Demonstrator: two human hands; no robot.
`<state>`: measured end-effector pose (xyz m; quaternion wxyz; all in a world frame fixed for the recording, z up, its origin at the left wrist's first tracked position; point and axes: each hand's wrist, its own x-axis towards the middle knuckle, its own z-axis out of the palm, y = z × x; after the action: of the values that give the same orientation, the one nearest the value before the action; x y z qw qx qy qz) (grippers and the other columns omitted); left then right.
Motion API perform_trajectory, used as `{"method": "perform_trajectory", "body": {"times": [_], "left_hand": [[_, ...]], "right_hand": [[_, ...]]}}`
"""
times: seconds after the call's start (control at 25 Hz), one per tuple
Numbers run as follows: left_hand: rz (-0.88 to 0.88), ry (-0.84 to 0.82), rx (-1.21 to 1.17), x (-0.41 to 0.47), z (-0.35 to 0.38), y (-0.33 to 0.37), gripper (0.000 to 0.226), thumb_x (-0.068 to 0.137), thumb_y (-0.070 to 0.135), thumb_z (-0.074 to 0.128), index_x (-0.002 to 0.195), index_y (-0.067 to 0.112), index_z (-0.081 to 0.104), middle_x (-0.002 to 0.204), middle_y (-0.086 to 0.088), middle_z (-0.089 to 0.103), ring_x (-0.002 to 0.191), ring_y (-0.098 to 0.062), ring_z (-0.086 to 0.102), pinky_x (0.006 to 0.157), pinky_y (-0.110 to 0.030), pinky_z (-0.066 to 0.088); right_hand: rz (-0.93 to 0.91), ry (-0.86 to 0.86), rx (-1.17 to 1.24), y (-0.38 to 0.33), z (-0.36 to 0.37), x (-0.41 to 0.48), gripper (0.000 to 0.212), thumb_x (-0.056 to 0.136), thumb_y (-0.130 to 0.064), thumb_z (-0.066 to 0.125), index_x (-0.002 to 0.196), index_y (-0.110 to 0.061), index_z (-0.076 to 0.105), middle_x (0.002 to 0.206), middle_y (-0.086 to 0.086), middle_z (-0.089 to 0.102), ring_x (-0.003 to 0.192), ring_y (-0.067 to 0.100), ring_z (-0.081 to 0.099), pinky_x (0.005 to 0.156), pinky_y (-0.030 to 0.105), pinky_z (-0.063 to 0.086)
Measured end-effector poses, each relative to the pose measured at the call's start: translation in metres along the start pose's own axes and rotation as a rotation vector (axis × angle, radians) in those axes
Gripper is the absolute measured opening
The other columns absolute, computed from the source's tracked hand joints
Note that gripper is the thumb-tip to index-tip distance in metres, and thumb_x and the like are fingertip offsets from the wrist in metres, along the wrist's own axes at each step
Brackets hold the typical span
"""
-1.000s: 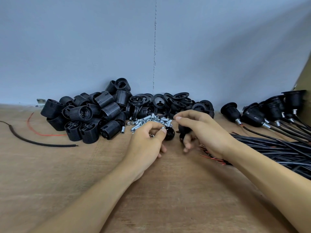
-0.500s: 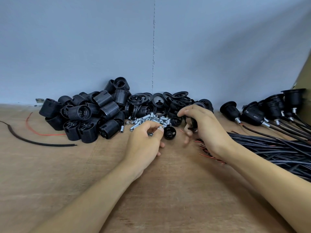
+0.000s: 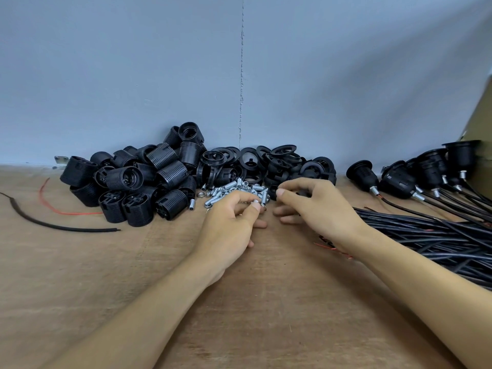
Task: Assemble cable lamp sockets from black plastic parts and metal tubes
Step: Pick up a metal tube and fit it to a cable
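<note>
The left hand pinches one metal tube just in front of the tube pile. The right hand, beside the pile, curls round a black part, likely ready to join them.

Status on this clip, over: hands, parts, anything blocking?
Left hand pinching small silver metal tube at the tube pile. Right hand curled on black plastic part, mostly hidden. Black cable bundle beside right forearm, not blocking.

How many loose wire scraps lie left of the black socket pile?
2: a black cable scrap at far left; a thin red wire behind it, reaching the pile. Others may hide under the pile.
</note>
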<state>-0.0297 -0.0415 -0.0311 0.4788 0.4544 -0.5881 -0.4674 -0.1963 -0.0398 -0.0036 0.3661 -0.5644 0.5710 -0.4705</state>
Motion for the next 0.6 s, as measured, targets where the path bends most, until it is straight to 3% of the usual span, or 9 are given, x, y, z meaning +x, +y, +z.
{"method": "perform_trajectory", "body": {"times": [0.12, 0.2, 0.28, 0.36, 0.44, 0.6], "left_hand": [[0.021, -0.005, -0.008, 0.0, -0.001, -0.001, 0.018, 0.103, 0.018, 0.056, 0.102, 0.034, 0.065, 0.095, 0.005, 0.075, 0.077, -0.007, 0.075, 0.045, -0.018, 0.046], [0.049, -0.013, -0.005, 0.0, -0.003, -0.001, 0.019, 0.103, 0.02, 0.058, 0.1, 0.037, 0.068, 0.084, 0.009, 0.074, 0.064, -0.01, 0.072, 0.047, -0.019, 0.048], [0.072, -0.017, 0.013, 0.0, -0.004, -0.002, 0.023, 0.102, 0.022, 0.059, 0.099, 0.042, 0.07, 0.07, 0.01, 0.07, 0.053, -0.01, 0.063, 0.048, -0.02, 0.048], [0.079, -0.028, 0.013, 0.0, -0.005, -0.003, 0.026, 0.103, 0.022, 0.057, 0.102, 0.045, 0.071, 0.064, 0.008, 0.067, 0.05, -0.008, 0.058, 0.049, -0.019, 0.047], [0.071, -0.039, -0.026, 0.0, -0.005, -0.004, 0.03, 0.104, 0.018, 0.054, 0.108, 0.043, 0.069, 0.074, 0.008, 0.069, 0.051, -0.009, 0.057, 0.048, -0.02, 0.046], [0.069, -0.016, -0.1, 0.001, -0.006, -0.003, 0.018, 0.1, 0.011, 0.061, 0.113, 0.024, 0.065, 0.086, 0.004, 0.076, 0.049, -0.013, 0.06, 0.045, -0.021, 0.046]], "right_hand": [[-0.043, 0.084, 0.014, -0.003, -0.002, 0.0, 0.029, 0.097, -0.044, 0.062, 0.099, -0.017, 0.069, 0.09, 0.003, 0.076, 0.064, 0.019, 0.074, 0.055, 0.03, 0.059], [-0.026, 0.06, -0.063, -0.007, -0.003, -0.002, 0.051, 0.094, -0.064, 0.051, 0.091, -0.016, 0.066, 0.077, -0.001, 0.075, 0.042, 0.014, 0.056, 0.039, 0.022, 0.04], [0.054, -0.002, -0.002, -0.008, -0.002, -0.001, 0.057, 0.092, -0.07, 0.049, 0.084, -0.015, 0.064, 0.067, -0.003, 0.068, 0.039, 0.011, 0.036, 0.039, 0.021, 0.024], [0.135, -0.07, 0.188, -0.011, -0.001, -0.001, 0.043, 0.095, -0.057, 0.056, 0.087, -0.016, 0.066, 0.068, -0.002, 0.06, 0.046, 0.009, 0.034, 0.041, 0.023, 0.024], [0.194, -0.121, 0.408, -0.013, 0.003, -0.001, 0.025, 0.097, -0.034, 0.06, 0.1, -0.011, 0.068, 0.076, 0.0, 0.057, 0.054, 0.008, 0.04, 0.048, 0.022, 0.029], [0.227, -0.176, 0.625, -0.01, 0.003, -0.003, 0.026, 0.099, -0.011, 0.053, 0.119, 0.0, 0.064, 0.086, 0.007, 0.059, 0.066, 0.015, 0.057, 0.059, 0.025, 0.046]]}}
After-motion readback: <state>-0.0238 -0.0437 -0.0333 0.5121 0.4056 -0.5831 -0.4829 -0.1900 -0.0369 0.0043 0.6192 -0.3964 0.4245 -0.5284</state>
